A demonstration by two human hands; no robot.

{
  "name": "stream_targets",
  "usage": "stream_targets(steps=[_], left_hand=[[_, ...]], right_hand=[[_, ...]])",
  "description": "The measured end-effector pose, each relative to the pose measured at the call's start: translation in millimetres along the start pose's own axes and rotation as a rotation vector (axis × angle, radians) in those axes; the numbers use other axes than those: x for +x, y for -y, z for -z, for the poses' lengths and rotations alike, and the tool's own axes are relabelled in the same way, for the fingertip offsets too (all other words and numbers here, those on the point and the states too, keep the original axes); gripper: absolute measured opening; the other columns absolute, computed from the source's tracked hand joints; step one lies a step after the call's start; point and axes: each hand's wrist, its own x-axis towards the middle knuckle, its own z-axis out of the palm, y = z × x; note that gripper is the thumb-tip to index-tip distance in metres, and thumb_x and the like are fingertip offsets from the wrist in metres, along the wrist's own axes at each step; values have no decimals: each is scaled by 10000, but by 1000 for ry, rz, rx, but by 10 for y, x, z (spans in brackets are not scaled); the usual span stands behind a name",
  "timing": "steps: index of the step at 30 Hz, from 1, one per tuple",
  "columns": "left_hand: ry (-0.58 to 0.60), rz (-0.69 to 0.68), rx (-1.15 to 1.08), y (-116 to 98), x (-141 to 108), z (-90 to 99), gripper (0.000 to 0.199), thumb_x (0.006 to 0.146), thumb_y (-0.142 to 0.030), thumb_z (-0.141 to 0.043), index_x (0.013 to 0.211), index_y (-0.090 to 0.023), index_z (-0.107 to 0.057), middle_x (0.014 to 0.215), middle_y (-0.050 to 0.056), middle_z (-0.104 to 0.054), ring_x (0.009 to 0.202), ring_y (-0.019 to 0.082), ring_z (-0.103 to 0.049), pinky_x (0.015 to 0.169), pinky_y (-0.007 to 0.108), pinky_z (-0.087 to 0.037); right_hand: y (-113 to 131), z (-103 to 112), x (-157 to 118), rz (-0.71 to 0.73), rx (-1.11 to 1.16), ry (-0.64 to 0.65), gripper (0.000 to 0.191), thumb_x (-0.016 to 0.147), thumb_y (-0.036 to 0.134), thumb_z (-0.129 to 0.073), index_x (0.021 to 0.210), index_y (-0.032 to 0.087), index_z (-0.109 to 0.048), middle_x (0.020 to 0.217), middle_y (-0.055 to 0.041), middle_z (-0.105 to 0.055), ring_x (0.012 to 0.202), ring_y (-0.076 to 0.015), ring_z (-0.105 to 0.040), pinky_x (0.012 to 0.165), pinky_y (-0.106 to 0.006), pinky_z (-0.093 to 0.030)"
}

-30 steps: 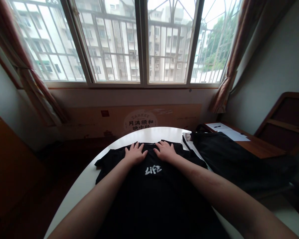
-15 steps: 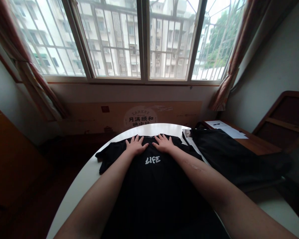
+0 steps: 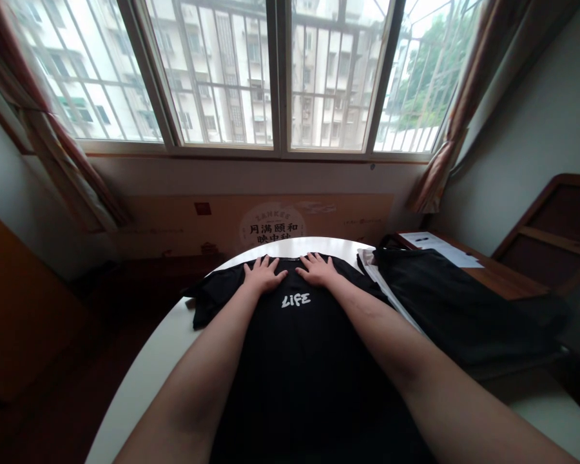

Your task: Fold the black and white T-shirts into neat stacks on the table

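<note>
Near the table's point(image 3: 142, 367) far edge lies one black T-shirt point(image 3: 292, 332), white-lettered, under left hand point(image 3: 261, 276) and right hand point(image 3: 318, 270), fingers spread apart, clamping nothing, apparently at the smoothing step, any lift calling for fingers curled around cloth.
</note>
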Motion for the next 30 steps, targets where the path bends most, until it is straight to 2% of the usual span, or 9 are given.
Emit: stream_targets(steps=[5, 9, 13, 16, 20, 22, 24, 27, 30], left_hand=[[-47, -7, 9, -20, -61, 5, 754, 935, -714, -280, 1575, -314, -317, 1672, 98, -200, 1533, 376, -157, 1162, 731, -136], [-222, 2, 42, -129, -266, 61, 649, 991, -540, -309, 1551, -220, -378, 1650, 150, -258, 1520, 364, -196, 1195, 636, -156], [-374, -11, 52, -149, -540, 279, 565, 986, -487, -383, 1479, -228, -476, 1611, 114, -358, 1478, 316, -294, 1208, 504, -210], [-460, 79, 16, 133, -778, 553, 503, 997, -413, -355, 1435, -222, -512, 1518, 101, -495, 1375, 282, -447, 1139, 422, -342], [-502, 346, -40, 894, -1213, 868, 437, 944, -323, -421, 1291, -157, -629, 1344, 172, -628, 1228, 364, -567, 1009, 480, -462], [-486, 476, -79, 1276, -1431, 917, 406, 918, -301, -447, 1201, -131, -683, 1268, 217, -659, 1165, 420, -600, 935, 529, -498], [-440, 523, -132, 1556, -1581, 875, 378, 870, -278, -525, 1167, -132, -707, 1244, 213, -678, 1142, 423, -622, 921, 515, -514], [-352, 472, -232, 1737, -1623, 699, 422, 740, -192, -665, 1156, -154, -723, 1243, 160, -704, 1149, 352, -648, 948, 389, -516], [-336, 412, -336, 1727, -1518, 510, 494, 660, -156, -724, 1153, -194, -721, 1243, 116, -714, 1151, 305, -653, 939, 315, -506]], right_hand=[[2, -24, -25, 3, -6, -32, 741, 981, 692, -237, 1612, 303, -229, 1695, -61, -122, 1556, -317, -91, 1187, -672, -70], [96, 23, -173, -2, -43, -179, 622, 1001, 582, -336, 1538, 279, -416, 1637, -103, -319, 1492, -329, -287, 1169, -622, -201], [275, 192, -431, 31, -72, -306, 507, 1007, 403, -408, 1476, 234, -504, 1556, -124, -449, 1416, -307, -395, 1195, -549, -170], [366, 347, -730, 125, -49, -358, 463, 991, 350, -458, 1427, 232, -562, 1490, -97, -533, 1367, -255, -467, 1189, -429, -251], [318, 468, -1458, 370, 79, -413, 383, 931, 307, -569, 1290, 223, -676, 1387, -93, -623, 1295, -251, -556, 1141, -412, -373], [246, 467, -1955, 496, 154, -364, 340, 912, 280, -597, 1227, 228, -713, 1333, -93, -658, 1250, -263, -597, 1116, -444, -422], [178, 429, -2466, 553, 228, -259, 316, 894, 260, -617, 1187, 234, -734, 1324, -96, -664, 1240, -269, -614, 1081, -439, -477], [106, 341, -3124, 584, 271, -126, 389, 891, 226, -616, 1269, 270, -698, 1396, -91, -621, 1336, -293, -550, 1146, -517, -421], [8, 243, -3569, 573, 274, -86, 477, 902, 215, -614, 1365, 330, -632, 1453, -71, -579, 1433, -319, -436, 1178, -597, -344]])
